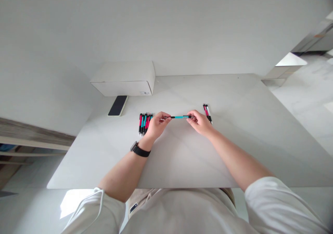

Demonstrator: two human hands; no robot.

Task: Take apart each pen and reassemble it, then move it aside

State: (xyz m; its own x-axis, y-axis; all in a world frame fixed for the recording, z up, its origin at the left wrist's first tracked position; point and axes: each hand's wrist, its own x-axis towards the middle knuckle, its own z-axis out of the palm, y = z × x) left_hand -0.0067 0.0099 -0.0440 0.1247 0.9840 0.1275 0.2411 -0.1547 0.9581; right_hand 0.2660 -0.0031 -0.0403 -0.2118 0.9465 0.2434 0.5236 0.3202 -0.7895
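Note:
A turquoise and black pen (179, 117) lies level between my two hands, above the middle of the table. My left hand (156, 124) pinches its left end, and my right hand (200, 122) pinches the end with the clip. Just left of my left hand, several red, turquoise and black pens (144, 123) lie side by side, partly covered by that hand. Beyond my right hand, a small group of pens (207, 113), red and white with black parts, rests on the table.
The pale table (179, 164) meets the wall at the back. A long white box (122, 85) stands at the back left, with a dark-screened phone (118, 105) in front of it. A black watch (140, 150) is on my left wrist.

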